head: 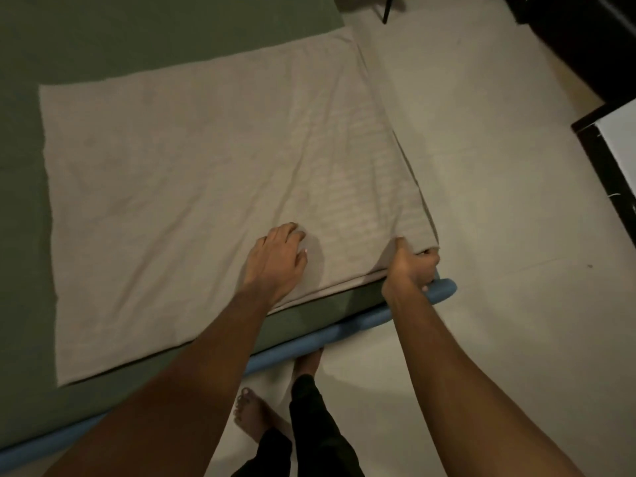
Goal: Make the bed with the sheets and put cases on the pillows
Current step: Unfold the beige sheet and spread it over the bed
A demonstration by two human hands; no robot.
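Left hand (275, 259) presses sheet (189, 184); right hand (411, 266) grips its corner.

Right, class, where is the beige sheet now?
In the head view, the beige sheet lies flat on the green mattress along its right edge; the left hand rests on it, the right hand grips its near corner.

Bed corner, counted
One sheet (206, 166), one mattress (103, 36), one rail (344, 327); two hands: left hand (275, 259), right hand (411, 266); two feet (249, 416).

Black trousers (320, 425), bare feet (249, 413), bare forearms (179, 370).
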